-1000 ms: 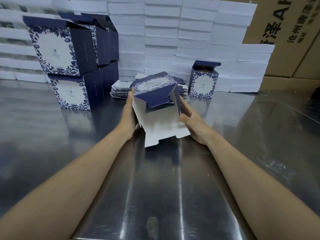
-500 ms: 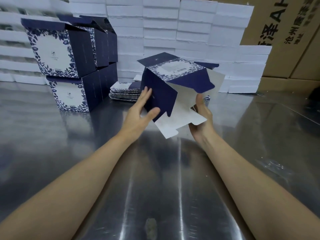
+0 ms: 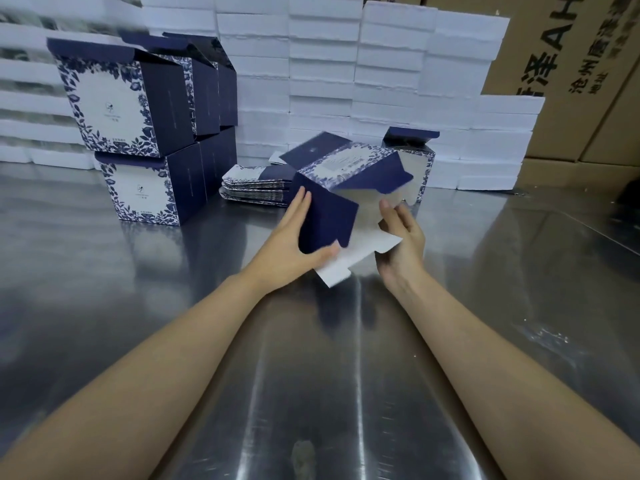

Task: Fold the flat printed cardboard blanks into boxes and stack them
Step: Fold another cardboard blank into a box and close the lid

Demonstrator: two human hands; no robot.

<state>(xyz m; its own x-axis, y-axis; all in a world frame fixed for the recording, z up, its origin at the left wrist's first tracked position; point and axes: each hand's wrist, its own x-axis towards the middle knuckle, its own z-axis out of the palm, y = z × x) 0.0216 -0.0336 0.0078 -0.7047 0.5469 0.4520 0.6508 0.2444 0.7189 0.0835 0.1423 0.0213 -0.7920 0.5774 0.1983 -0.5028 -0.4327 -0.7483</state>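
A: While the half-folded box hangs above the steel table at our twelve o'clock, how are we holding it?

B: Our left hand carries it, fingers flat up the navy side panel and thumb hooked under the lower edge. Our right hand is loosely spread with its palm behind the white bottom flap, gripping nothing.

A: How do we expect it to handle?

B: Light and springy, we'd judge. It is thin printed card that keeps its shape only along the creases. The coated navy faces look slick, so we'd take it by the edges and corners. A pinch mid-panel would likely buckle it.

A: Anything we can read?

B: The brown cartons at two o'clock show large letters "AH" and Chinese characters, among them "沧州" and "地址". The pale label on top of our box has print too small to read. The stacked boxes at ten o'clock show a small emblem inside a blue floral border, and its caption is illegible too.

A: And the rest?

B: The pile of flat blanks lies at eleven o'clock. One more box stands at one o'clock, with white slabs walled up behind.
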